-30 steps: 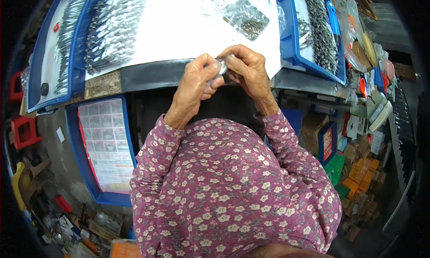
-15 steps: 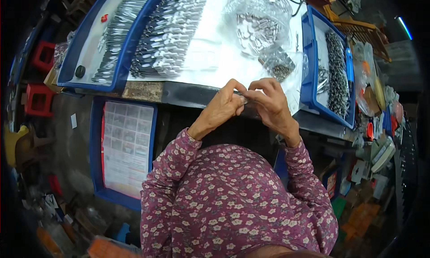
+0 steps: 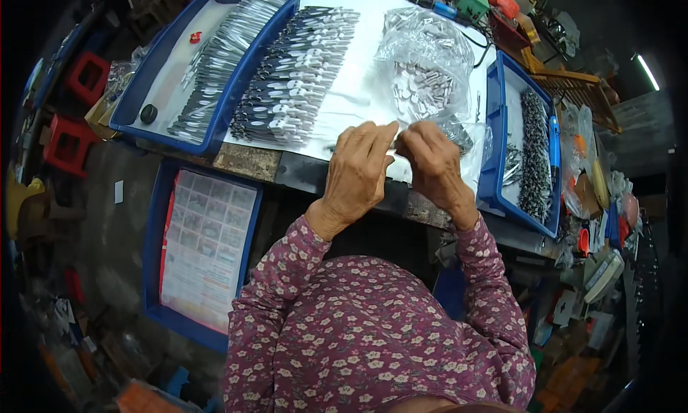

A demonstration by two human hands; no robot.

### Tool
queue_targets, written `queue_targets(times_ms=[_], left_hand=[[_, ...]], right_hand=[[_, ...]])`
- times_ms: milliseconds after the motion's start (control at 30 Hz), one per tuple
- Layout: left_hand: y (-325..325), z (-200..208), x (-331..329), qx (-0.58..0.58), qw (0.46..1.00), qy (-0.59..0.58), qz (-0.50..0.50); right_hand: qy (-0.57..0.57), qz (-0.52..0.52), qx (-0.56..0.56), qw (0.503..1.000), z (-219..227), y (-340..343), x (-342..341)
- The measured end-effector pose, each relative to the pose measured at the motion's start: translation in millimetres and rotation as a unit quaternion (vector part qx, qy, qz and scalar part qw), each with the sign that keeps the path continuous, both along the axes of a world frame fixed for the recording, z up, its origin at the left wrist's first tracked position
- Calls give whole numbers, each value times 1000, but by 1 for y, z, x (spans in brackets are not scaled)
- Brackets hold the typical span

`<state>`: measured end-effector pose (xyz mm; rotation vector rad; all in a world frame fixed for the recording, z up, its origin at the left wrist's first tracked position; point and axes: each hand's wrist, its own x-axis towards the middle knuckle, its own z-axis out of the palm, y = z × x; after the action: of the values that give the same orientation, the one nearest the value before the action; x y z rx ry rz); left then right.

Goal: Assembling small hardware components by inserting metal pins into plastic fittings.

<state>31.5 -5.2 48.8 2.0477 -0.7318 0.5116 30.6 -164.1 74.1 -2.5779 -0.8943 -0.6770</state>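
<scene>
My left hand and my right hand meet over the near edge of the white-covered table, thumbs and fingertips pinched close together. Whatever lies between the fingertips is hidden behind the backs of the hands. Just beyond them sits a clear plastic bag full of small pale, flat pieces. To the left of the hands, overlapping rows of slim pieces with white, rounded ends and dark parts cover the table.
At left, a blue tray holds slim metallic pieces, a small red thing and a dark round one. Another blue tray at right holds small black-and-silver pieces. Below the table edge, a blue bin contains a printed sheet. Red stools stand at left.
The view has shifted, so the table shows lower in the picture. Both hands have turned, with their backs now hiding the fingertips; the small piece glimpsed between them earlier is out of sight.
</scene>
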Motion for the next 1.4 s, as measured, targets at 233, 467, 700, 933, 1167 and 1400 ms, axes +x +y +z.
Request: queue_targets(times_ms=[233, 467, 700, 933, 1167, 1400], left_hand=[[1, -39, -3, -73, 996, -34, 47], [-1, -63, 1, -67, 995, 58, 39], [1, -64, 2, -51, 998, 16, 45], [4, -64, 0, -62, 997, 31, 38], [19, -55, -6, -142, 989, 3, 50], [114, 14, 10, -193, 964, 22, 182]], right_hand=[[-44, -39, 58, 997, 12, 14, 67], [-59, -53, 12, 997, -1, 59, 146], [-29, -21, -35, 999, -10, 90, 177], [-28, -6, -41, 999, -10, 91, 179], [-5, -3, -31, 999, -4, 89, 166], [12, -56, -25, 998, 1, 70, 148]])
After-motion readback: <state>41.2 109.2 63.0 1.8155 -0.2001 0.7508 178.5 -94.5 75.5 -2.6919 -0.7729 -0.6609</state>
